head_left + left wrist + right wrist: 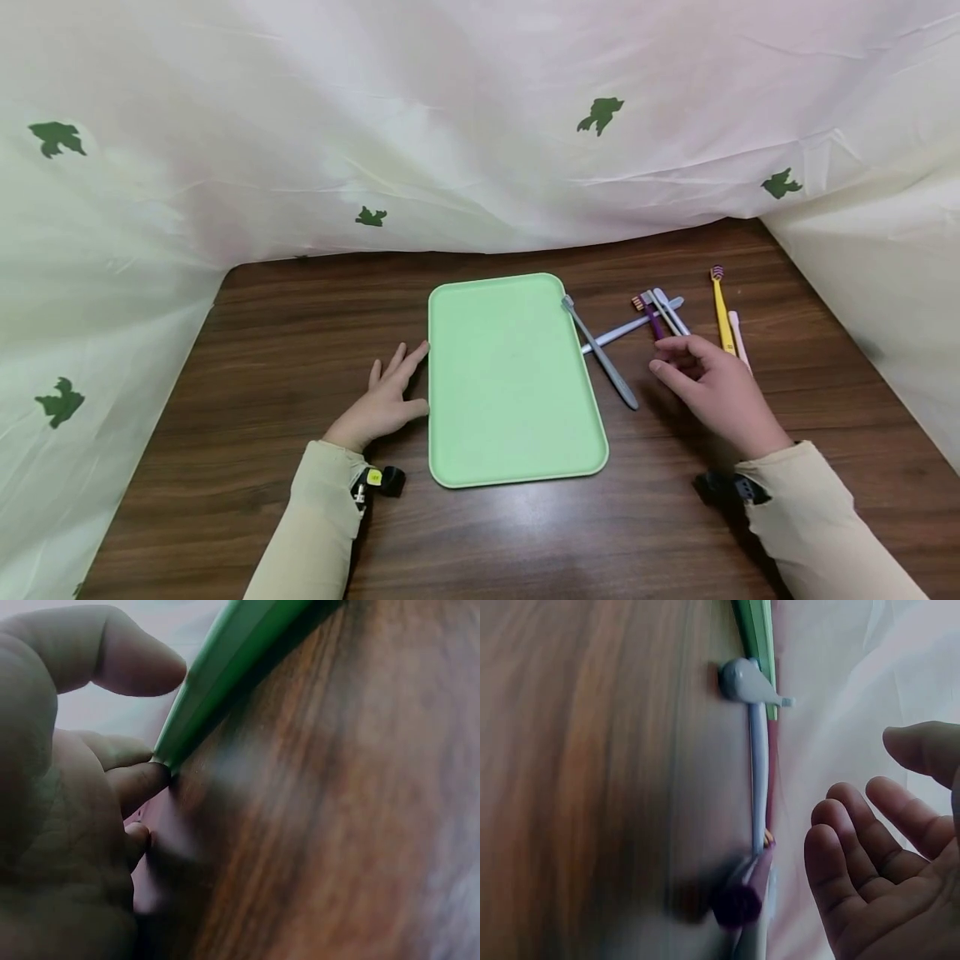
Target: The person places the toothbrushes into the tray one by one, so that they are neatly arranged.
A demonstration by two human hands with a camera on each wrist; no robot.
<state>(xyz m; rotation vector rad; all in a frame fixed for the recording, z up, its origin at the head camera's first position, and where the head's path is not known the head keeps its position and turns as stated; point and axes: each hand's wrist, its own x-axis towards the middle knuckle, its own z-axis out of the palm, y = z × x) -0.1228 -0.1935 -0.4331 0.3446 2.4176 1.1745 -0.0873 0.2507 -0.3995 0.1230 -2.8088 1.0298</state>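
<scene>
A pale green tray (517, 383) lies on the dark wooden table. My left hand (382, 404) rests by its left side, with fingertips and thumb at the rim; the left wrist view shows those fingers (139, 780) against the tray's green edge (217, 675). Over the toothbrushes on the right hovers my right hand (720, 392), fingers loosely bent. Just beyond its fingertips lie a purple toothbrush (654, 323) and two pale ones (670, 312). In the right wrist view the palm (889, 900) holds nothing, beside the purple handle (739, 896).
A grey toothbrush (606, 362) leans its head on the tray's right rim, crossing a light blue toothbrush (618, 332). Farther right lie a yellow toothbrush (722, 312) and a pink one (738, 337). White cloth (480, 125) with green patches hangs behind and at the sides.
</scene>
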